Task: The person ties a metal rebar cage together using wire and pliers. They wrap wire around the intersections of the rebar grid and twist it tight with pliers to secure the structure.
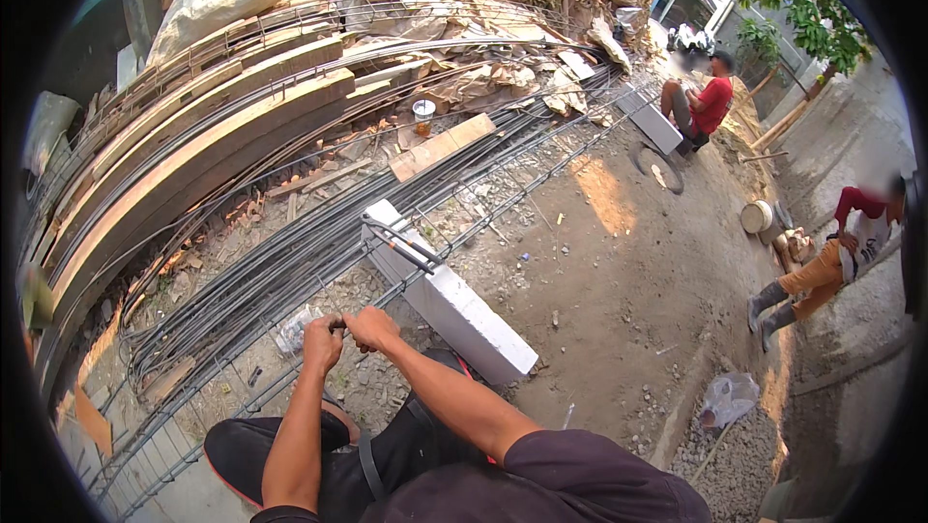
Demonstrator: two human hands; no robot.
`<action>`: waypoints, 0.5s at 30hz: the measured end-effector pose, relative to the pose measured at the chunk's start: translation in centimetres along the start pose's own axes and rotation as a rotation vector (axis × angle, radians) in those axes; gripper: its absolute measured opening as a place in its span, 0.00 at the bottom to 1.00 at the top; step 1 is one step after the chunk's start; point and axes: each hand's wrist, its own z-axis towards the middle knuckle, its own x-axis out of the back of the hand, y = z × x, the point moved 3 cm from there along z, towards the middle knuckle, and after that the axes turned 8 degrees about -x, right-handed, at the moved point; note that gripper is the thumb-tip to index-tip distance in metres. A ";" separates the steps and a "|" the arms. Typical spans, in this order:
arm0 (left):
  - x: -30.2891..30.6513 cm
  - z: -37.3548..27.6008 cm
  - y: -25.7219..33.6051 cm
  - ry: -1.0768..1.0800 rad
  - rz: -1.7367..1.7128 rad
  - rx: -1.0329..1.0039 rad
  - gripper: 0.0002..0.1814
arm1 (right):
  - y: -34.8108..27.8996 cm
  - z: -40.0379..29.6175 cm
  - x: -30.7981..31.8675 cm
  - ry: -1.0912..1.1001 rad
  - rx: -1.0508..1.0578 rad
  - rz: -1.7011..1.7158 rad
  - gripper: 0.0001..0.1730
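Note:
My left hand (322,344) and my right hand (371,329) meet over a long cage of steel reinforcing bars (254,401). Fingers of both are curled round a small dark piece between them, too small to name; the fingertips are partly hidden. Under the cage, just beyond my hands, lies a pale lightweight concrete block (471,316). A pair of cutters with dark handles (399,242) rests across that block and the bars. A crumpled clear plastic bag or wrapper (296,329) sits beside my left hand.
Loose steel rods (290,251) run alongside the cage, with timber beams (210,153) behind. A wood board (442,147) and a plastic cup (423,117) lie there. Another pale block (649,117) supports the far end, near a seated person (710,102). Another person (841,255) is at right.

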 end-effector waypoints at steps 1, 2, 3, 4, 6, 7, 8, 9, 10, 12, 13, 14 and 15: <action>0.0 0.2 -0.4 -0.036 -0.026 0.032 0.12 | 0.2 0.1 0.0 -0.027 -0.008 -0.005 0.33; -0.2 0.7 -0.8 -0.072 -0.059 0.063 0.13 | 0.9 0.9 -0.2 0.085 0.037 -0.067 0.31; -0.5 1.3 -2.4 -0.055 -0.102 0.072 0.14 | 0.9 1.5 -1.0 0.182 0.098 -0.135 0.30; -0.5 1.2 -4.5 -0.034 -0.146 0.100 0.14 | 0.6 1.1 -2.0 0.250 0.151 -0.124 0.27; 0.3 2.0 -3.0 -0.095 -0.099 0.218 0.14 | 0.2 -0.1 -2.3 0.327 0.212 -0.149 0.21; 1.3 2.6 -3.7 -0.030 -0.026 0.198 0.19 | -1.3 -1.4 -2.6 0.405 0.308 -0.121 0.20; 0.4 2.7 -2.5 -0.055 -0.128 0.266 0.22 | 0.2 -1.1 -2.5 0.454 0.382 -0.113 0.20; 0.3 2.7 -4.8 -0.099 -0.092 0.262 0.22 | -0.1 -0.9 -3.8 0.475 0.438 -0.099 0.19; -0.5 2.8 -3.6 -0.169 -0.118 0.296 0.19 | 1.2 -0.5 -3.5 0.480 0.470 -0.076 0.18; -0.4 2.3 -2.6 -0.163 -0.218 0.365 0.13 | 2.9 -0.5 -3.2 0.433 0.537 0.025 0.17; -0.3 2.0 -2.8 -0.153 -0.228 0.367 0.13 | 3.4 -0.5 -3.6 0.404 0.529 0.006 0.16; 0.0 1.5 -3.2 -0.123 -0.223 0.353 0.13 | 4.1 -1.2 -4.0 0.378 0.526 -0.010 0.16; 0.0 1.1 -3.3 -0.101 -0.218 0.332 0.13 | 4.6 -2.0 -4.3 0.361 0.517 -0.024 0.15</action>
